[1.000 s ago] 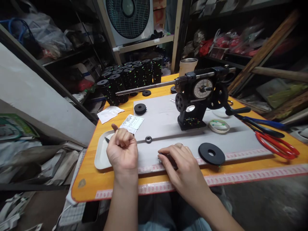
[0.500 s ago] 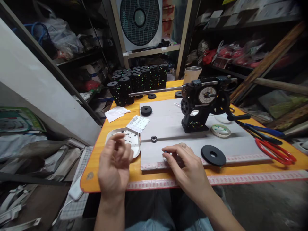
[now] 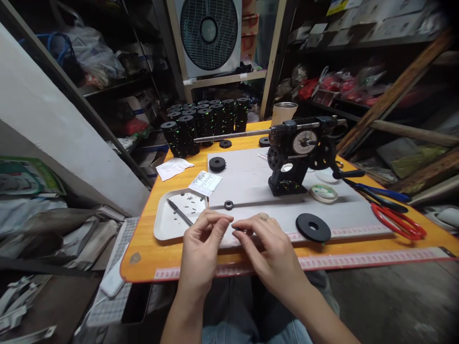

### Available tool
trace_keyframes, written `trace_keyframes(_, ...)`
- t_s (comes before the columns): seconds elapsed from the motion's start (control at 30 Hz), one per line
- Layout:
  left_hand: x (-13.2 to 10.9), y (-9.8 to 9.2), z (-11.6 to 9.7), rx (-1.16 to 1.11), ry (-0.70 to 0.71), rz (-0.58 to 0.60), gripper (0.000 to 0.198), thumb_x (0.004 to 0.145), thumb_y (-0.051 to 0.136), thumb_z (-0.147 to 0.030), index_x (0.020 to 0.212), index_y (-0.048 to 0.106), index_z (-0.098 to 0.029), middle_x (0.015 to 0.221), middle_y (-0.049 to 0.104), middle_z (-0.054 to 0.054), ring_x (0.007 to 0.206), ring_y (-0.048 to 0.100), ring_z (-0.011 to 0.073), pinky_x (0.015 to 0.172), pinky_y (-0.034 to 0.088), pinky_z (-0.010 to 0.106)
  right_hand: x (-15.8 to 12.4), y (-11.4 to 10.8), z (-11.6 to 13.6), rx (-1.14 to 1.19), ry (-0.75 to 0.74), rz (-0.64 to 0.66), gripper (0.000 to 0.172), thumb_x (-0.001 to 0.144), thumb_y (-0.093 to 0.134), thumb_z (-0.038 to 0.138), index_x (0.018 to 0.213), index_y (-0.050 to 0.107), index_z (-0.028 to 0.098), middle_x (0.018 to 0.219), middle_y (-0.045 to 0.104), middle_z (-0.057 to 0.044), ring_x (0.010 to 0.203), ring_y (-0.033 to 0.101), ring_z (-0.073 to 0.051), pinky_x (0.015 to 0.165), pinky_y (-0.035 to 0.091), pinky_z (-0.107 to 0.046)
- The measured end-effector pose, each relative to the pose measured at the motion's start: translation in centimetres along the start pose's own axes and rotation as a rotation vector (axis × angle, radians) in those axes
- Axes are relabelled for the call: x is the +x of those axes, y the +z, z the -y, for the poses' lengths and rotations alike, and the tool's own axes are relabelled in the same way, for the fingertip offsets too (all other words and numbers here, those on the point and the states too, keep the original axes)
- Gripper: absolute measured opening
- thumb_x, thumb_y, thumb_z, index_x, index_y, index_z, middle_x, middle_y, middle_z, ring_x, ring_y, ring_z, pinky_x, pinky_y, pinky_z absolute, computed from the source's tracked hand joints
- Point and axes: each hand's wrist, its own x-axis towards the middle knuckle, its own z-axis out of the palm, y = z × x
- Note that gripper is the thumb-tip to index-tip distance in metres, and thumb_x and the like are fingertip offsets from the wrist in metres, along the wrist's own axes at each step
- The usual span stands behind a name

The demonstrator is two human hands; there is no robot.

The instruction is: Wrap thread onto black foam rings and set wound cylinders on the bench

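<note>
Both hands meet over the front edge of the pale board (image 3: 247,181), their fingertips close together. My left hand (image 3: 202,248) is closed in a pinch; what its thumb and fingers hold, if anything, is too small to make out. Between the thumb and forefinger of my right hand (image 3: 268,241) sits a small dark piece (image 3: 236,229). A small dark ring (image 3: 228,204) lies on the board just beyond the fingertips. Left of my hands is a white tray (image 3: 161,224) with several tiny dark bits and a dark pen-like tool (image 3: 179,212). A black disc with a hole (image 3: 313,228) rests to the right.
A hand-cranked winding machine (image 3: 292,157) stands on the board, its long threaded shaft (image 3: 233,135) pointing left. Stacked black spools (image 3: 204,119) fill the back left. A roll of tape (image 3: 323,193) and red-handled scissors (image 3: 398,222) lie right. A tape measure (image 3: 344,259) runs along the front edge.
My left hand has moved right from the tray to my right hand, its fingers now pinched. The pen-like tool in the tray is now uncovered. My right hand has shifted slightly left.
</note>
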Motion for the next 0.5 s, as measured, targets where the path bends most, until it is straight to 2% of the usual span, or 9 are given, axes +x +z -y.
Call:
trace_keyframes(0.1,0.40,0.02,-0.02,-0.083,-0.040,-0.003,0.016,0.085,0.070,-0.034,0.082,0.071,-0.019,0.086,0.062,0.000,0.054,0.037,0.0033,0.052,0.033,0.016,0.08,0.15,-0.14,0.007,0.015,0.012,0.012,0.094,0.055,0.011,0.101,0.062,0.019,0.088,0.066,-0.003,0.082,0.053,-0.020,0.074,0.038,-0.034)
trace_keyframes(0.2,0.67,0.12,-0.27,-0.199,-0.093,-0.008,0.018,0.085,0.069,-0.034,0.081,0.067,-0.016,0.088,0.065,0.002,0.052,0.036,0.0019,0.049,0.032,0.014,0.15,0.28,-0.33,0.010,0.025,0.020,0.013,0.094,0.054,0.011,0.102,0.063,0.018,0.087,0.066,-0.004,0.083,0.053,-0.021,0.074,0.038,-0.034)
trace_keyframes(0.33,0.82,0.14,-0.52,-0.330,-0.167,-0.031,0.019,0.080,0.075,-0.031,0.080,0.064,-0.015,0.074,0.063,0.000,0.051,0.040,0.0021,0.050,0.035,0.012,0.19,0.25,-0.41,0.006,0.043,0.037,0.011,0.094,0.054,0.012,0.098,0.063,0.017,0.086,0.066,-0.004,0.083,0.054,-0.021,0.074,0.038,-0.034)
trace_keyframes(0.5,1.09,-0.49,-0.46,-0.262,-0.161,-0.029,0.021,0.079,0.074,-0.034,0.083,0.063,-0.016,0.065,0.056,-0.003,0.049,0.040,0.0031,0.049,0.034,0.013,0.78,0.09,-0.23,-0.034,0.034,0.066,0.012,0.094,0.053,0.012,0.095,0.063,0.019,0.086,0.067,-0.004,0.082,0.054,-0.021,0.074,0.039,-0.034)
